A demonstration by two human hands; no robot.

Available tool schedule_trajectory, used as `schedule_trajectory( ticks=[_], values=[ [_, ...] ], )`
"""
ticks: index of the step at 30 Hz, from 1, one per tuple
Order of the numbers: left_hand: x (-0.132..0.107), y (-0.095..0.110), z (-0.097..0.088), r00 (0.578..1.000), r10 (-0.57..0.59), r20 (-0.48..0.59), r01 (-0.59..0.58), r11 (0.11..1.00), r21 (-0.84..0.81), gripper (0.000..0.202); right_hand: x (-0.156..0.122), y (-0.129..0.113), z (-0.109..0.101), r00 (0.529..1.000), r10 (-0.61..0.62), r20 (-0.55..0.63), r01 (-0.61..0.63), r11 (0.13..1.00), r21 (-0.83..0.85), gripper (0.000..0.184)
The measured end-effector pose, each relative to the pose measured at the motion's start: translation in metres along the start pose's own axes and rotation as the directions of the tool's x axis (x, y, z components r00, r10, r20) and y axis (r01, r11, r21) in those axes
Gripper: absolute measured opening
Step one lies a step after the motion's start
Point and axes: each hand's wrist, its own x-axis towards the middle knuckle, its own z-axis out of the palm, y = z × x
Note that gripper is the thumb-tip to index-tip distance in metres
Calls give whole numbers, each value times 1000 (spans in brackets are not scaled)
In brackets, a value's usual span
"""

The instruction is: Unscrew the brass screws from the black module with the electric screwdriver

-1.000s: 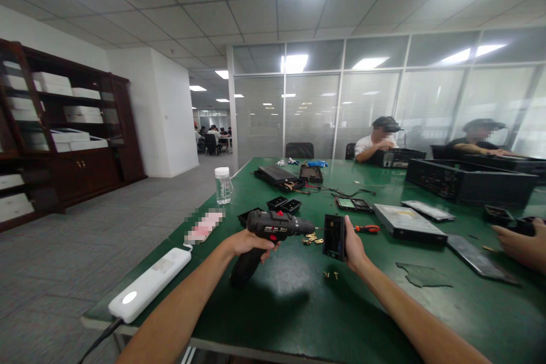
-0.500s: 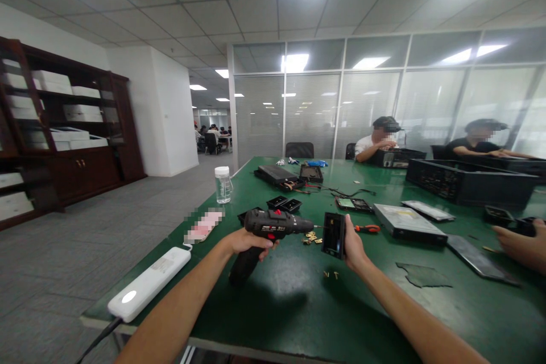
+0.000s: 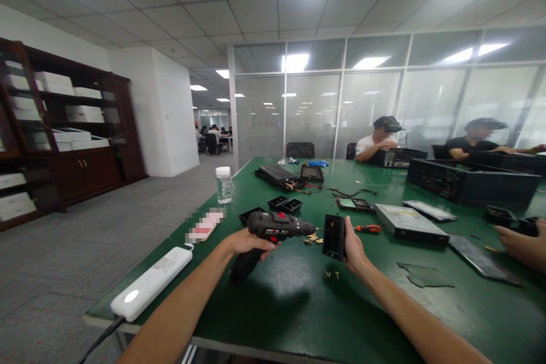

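- Drill of black plastic with red switches (image 3: pixel 273 228) is held above the green-topped table (image 3: pixel 290 313) by the left hand (image 3: pixel 248 243); its handle is enclosed by the curled fingers, though whether the trigger is pressed cannot be told;
- open-fronted, rectangular black box (image 3: pixel 334 238) is grasped upright by the right hand (image 3: pixel 353 247), its right side being clasped by the fingers; the thin bit of the drill is pointed at it, but whether contact is made cannot be told;
- small, brass-coloured metal pieces (image 3: pixel 313 238) are scattered on the table beyond the gap between drill and box; two small brass-coloured screws (image 3: pixel 336 275) are seen nearer, below the box;
- screwdriver with an orange-and-black handle (image 3: pixel 369 229) is partly hidden behind the right hand;
- shallow black plastic trays (image 3: pixel 292 206) are set just behind the drill; a flat, silver-topped metal drive (image 3: pixel 412 224) is placed farther right;
- long white power strip (image 3: pixel 153 281) is laid along the left edge, with a clear bottle with a white lid (image 3: pixel 224 186) placed beyond it; at the far right, a dark object is held by a co-worker's hand (image 3: pixel 522 245).
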Motion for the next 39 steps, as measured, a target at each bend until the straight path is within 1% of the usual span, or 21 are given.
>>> schedule_trajectory(
  ticks=[5,11,22,28,32,39],
  values=[
    [-1,2,1,1000,0,-5,0,1000,1,34,0,0,0,1000,0,-16,0,1000,0,49],
    [0,-3,-1,1000,4,-5,-4,999,-48,35,1,1,-1,1000,-4,-9,4,1000,-13,49],
    [0,-6,-5,999,-45,-12,43,994,-96,35,-7,-4,3,1000,12,-11,-12,1000,-11,49],
    [0,-8,-5,1000,-27,-16,26,994,-102,33,-6,-5,3,1000,22,-8,-22,1000,3,50],
    [0,-6,-4,1000,-19,-1,18,994,-106,33,-5,-5,3,1000,22,7,-22,1000,4,50],
    [0,-3,-2,1000,-20,5,20,996,-82,33,-4,-3,1,1000,12,-4,-12,1000,-21,52]
  ],
)
